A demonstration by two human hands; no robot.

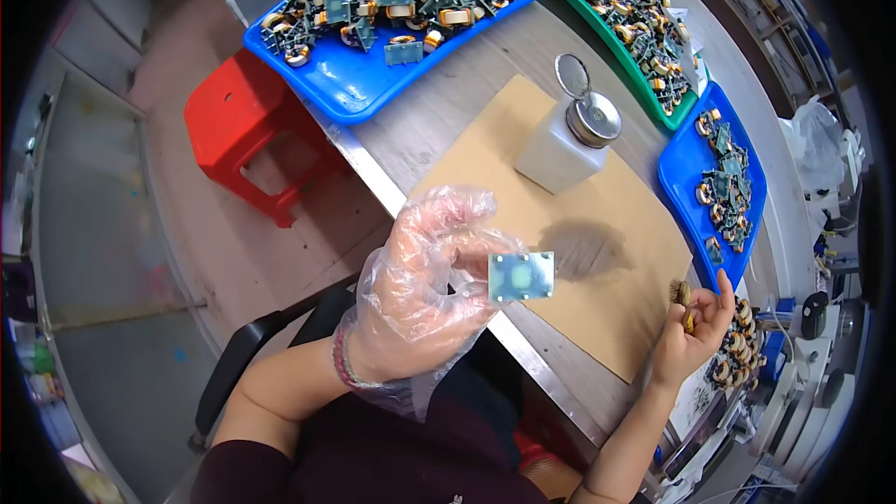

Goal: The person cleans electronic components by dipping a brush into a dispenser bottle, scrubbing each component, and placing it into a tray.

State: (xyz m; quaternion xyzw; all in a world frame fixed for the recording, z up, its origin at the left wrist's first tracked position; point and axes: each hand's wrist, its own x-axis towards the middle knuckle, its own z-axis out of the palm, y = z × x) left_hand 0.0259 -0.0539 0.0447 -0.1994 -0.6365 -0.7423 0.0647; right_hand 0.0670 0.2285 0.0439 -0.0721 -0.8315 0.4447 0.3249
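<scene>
My left hand point(411, 294), in a clear plastic glove, pinches a small green circuit board point(521, 277) by its left edge. The board's flat face with solder points is turned up toward me; its other side is hidden. Over at the right, my bare right hand point(693, 336) grips a small brush point(684, 303) with its bristles pointing up. The index finger of that hand is stretched out toward a blue tray point(677, 168). Brown cardboard point(616, 327) lies under both hands, with a dark wet-looking patch point(583, 250) near the board.
A white bottle point(560, 145) with its metal lid flipped up stands on the cardboard. A larger blue tray point(336, 93) and a green tray point(672, 117) hold heaps of boards with copper coils. More coils point(737, 350) lie beyond my right hand. A red stool point(233, 117) stands left.
</scene>
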